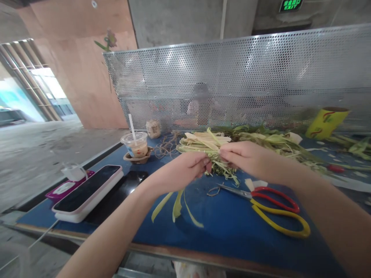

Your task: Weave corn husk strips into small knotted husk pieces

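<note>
Your left hand [194, 165] pinches green leaf strips [176, 208] above the table [220, 239]; your right hand [245, 154] is pinched together beside it, on what you cannot tell.

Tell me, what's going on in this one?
A person works with both hands close together over a blue table. The left hand grips pale green strips that hang below it; the right hand has its fingers pinched, on what is hard to tell. A pile of leaves lies just beyond, and scissors rest untouched on the table.
</note>
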{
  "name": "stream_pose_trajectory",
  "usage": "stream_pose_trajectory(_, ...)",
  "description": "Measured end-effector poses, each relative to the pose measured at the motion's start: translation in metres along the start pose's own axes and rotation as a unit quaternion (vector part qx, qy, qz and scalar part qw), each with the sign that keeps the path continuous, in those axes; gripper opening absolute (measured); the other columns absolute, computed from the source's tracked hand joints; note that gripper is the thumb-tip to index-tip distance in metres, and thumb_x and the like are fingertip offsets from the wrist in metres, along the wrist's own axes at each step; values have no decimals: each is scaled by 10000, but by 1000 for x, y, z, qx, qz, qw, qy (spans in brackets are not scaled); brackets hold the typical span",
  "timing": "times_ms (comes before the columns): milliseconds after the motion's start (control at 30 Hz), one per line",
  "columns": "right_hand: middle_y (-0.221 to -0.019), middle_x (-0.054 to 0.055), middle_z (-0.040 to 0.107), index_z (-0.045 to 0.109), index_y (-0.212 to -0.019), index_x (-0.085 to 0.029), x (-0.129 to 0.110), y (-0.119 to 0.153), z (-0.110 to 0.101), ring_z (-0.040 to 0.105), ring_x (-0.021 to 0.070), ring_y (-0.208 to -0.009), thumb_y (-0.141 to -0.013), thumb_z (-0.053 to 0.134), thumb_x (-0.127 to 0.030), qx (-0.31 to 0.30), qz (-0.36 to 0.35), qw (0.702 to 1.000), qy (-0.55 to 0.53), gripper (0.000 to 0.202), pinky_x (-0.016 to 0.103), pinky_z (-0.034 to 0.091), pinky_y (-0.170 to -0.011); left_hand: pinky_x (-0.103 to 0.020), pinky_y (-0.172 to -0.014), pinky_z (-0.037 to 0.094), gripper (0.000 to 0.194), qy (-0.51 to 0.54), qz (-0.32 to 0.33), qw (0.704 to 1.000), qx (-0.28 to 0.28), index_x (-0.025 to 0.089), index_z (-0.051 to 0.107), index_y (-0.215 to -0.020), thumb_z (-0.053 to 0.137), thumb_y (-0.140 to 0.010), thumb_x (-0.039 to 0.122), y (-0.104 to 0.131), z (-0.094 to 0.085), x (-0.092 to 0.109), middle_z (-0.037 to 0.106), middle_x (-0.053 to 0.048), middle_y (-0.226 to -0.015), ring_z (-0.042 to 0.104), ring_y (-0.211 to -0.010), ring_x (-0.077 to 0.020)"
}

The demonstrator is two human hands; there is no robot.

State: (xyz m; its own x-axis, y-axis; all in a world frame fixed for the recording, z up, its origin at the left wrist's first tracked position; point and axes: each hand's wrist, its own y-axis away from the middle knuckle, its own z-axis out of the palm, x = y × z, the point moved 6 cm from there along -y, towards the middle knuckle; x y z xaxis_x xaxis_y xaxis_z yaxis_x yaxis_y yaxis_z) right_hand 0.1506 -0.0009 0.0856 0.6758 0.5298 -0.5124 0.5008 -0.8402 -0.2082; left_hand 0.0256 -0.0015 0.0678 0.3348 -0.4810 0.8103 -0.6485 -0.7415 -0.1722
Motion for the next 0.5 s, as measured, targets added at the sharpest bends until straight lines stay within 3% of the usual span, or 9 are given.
stream_pose_trajectory(133,-637,-10,511,476,-710,-205,30,3,0,477,120,-576,-888,270,-393,24,49,996,-67,330,259,359,-543,-179,-441,289,233,154,-58,986,-20,177,462,-681,376,-858,302,1,2,-8,356,32,-604,315,-491,-69)
stream_pose_trajectory(200,-660,0,544,527,-781,-203,43,3,11,491,135,-596,-846,396,-398,33,56,998,5,244,270,365,-560,-168,-424,255,246,248,-68,966,-34,172,437,-662,385,-861,306,1,4,-10,295,43,-581,276,-469,-58)
stream_pose_trajectory(267,-697,16,575,561,-845,-187,49,3,37,510,142,-614,-812,476,-326,-38,11,998,54,166,276,380,-580,-152,-411,231,235,344,-79,935,-38,165,419,-655,381,-867,260,-1,4,-14,253,48,-575,245,-455,-49)
stream_pose_trajectory(367,-858,44,603,584,-908,-190,54,5,70,534,167,-778,-803,494,-194,-81,-65,988,112,138,292,390,-693,-131,-402,230,228,450,-90,887,-43,150,424,-669,348,-877,207,-5,4,-26,234,51,-577,232,-447,-38)
stream_pose_trajectory(500,-856,21,587,572,-836,-204,56,10,92,508,179,-825,-777,550,-148,-105,-136,964,205,84,303,370,-721,-120,-402,248,223,485,-118,866,-42,131,432,-682,351,-879,198,-11,7,-50,237,54,-577,248,-448,-31)
